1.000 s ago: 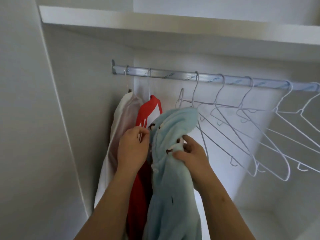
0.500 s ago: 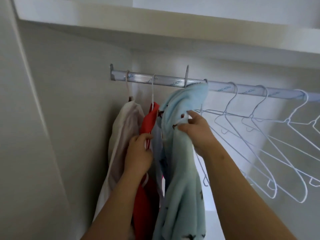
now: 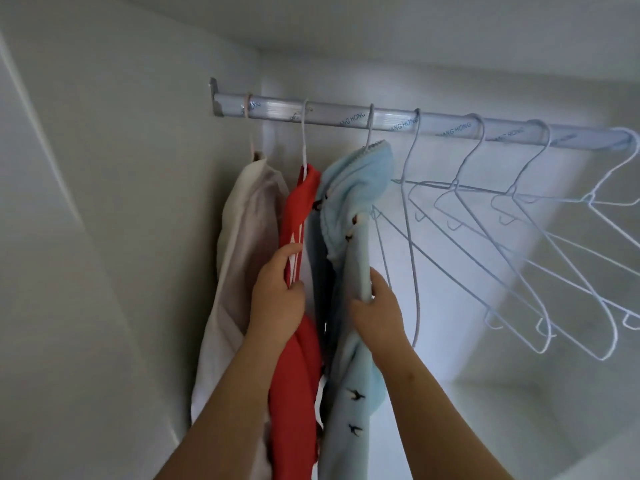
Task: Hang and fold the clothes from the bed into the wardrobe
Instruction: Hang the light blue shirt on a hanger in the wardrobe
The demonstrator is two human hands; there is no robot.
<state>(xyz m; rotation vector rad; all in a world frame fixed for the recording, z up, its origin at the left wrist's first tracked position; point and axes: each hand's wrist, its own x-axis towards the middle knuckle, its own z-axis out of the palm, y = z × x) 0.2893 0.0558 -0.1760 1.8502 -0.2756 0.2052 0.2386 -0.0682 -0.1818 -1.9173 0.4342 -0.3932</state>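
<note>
Inside the wardrobe [image 3: 104,237], head view looking up at the metal rail [image 3: 381,121], which runs left to right under the top panel. Three garments hang at the rail's left end, side by side and touching. The beige garment [image 3: 242,220] is nearest the wardrobe's left side. The red garment [image 3: 299,209] with white markings is in the middle. The light blue garment [image 3: 356,174], fleecy with small dark bird prints, is on the right.

Each garment is on its own hanger with the hook over the rail; the blue one's hook [image 3: 370,126] is third from the left. Blue cloth is bunched up round the hanger neck at the top, and the rest drops past the bottom edge of the frame.

The left hand [image 3: 277,299] has its fingers [image 3: 289,252] curled round the front edge of the red garment at about mid-height, gripping the cloth. The right hand [image 3: 377,313] has its fingers [image 3: 378,278] wrapped round a vertical fold of the light blue garment at about the same height. The hands are near each other but apart, with the dark gap between the two garments between them. Both forearms come up from the bottom edge.

Right of the blue garment, empty white wire hangers [image 3: 519,237] hang along the rail, tilted and overlapping, out to the right edge. The nearest one is just beside the right hand; cannot tell if they touch.
</note>
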